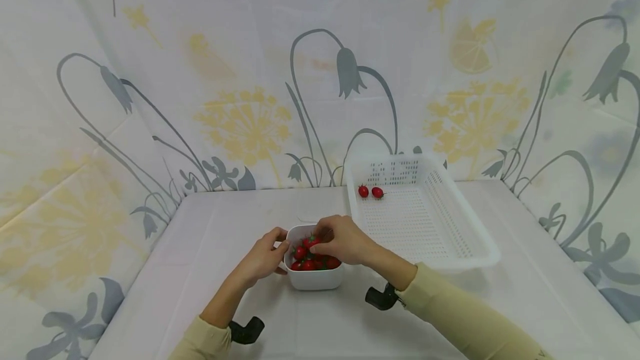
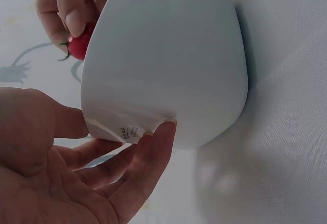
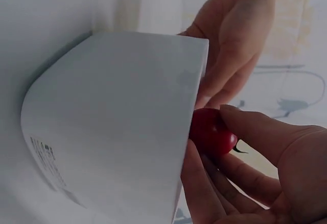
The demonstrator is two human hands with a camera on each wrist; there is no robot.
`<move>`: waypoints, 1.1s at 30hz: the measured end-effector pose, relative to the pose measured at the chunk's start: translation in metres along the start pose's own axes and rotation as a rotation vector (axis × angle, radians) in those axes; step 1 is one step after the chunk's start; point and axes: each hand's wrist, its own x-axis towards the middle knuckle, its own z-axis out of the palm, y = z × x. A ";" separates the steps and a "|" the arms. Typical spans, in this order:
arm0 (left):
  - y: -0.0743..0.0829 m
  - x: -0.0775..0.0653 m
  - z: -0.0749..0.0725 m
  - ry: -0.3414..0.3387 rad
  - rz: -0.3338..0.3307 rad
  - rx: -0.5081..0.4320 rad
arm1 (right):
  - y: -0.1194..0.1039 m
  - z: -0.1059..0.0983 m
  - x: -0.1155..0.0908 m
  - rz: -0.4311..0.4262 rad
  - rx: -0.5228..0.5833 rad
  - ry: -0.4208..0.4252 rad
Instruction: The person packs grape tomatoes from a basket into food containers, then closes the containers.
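A small white square container (image 1: 315,280) stands on the table, with several red cherry tomatoes (image 1: 300,253) inside. My left hand (image 1: 264,255) holds it at its left side, the thumb by the rim and the fingers along the outer wall. Over the opening, my right hand (image 1: 345,241) pinches one cherry tomato (image 3: 212,132) with a green stem. That tomato is right at the rim in both wrist views; in the left wrist view the container wall (image 2: 168,55) hides part of it and of the right hand.
Behind and to the right stands a large white perforated basket (image 1: 475,226). Two cherry tomatoes (image 1: 378,193) lie in its far left corner. A white cloth covers the table (image 1: 210,238), and a flower-patterned curtain (image 1: 240,71) hangs around it.
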 end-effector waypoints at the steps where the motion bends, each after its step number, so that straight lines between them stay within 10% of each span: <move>1: 0.000 0.000 0.000 0.000 0.003 -0.002 | 0.000 0.003 0.001 -0.007 -0.001 -0.003; 14: 0.000 -0.001 0.001 0.003 0.007 -0.004 | 0.000 0.032 0.005 -0.035 -0.050 0.035; 33: 0.001 -0.002 0.001 0.019 0.012 0.001 | 0.001 0.052 0.005 -0.035 -0.420 0.145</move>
